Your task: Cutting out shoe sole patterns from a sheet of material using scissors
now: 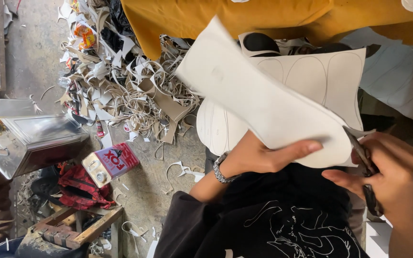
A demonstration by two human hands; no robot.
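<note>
The left hand (pixel 259 155) pinches the white sheet (pixel 264 105) just beside the scissors (pixel 362 160) clenched in the right hand (pixel 397 181), so the floppy sheet above may sag, dragging the cut off the pencilled outline or toward the thumb.
</note>
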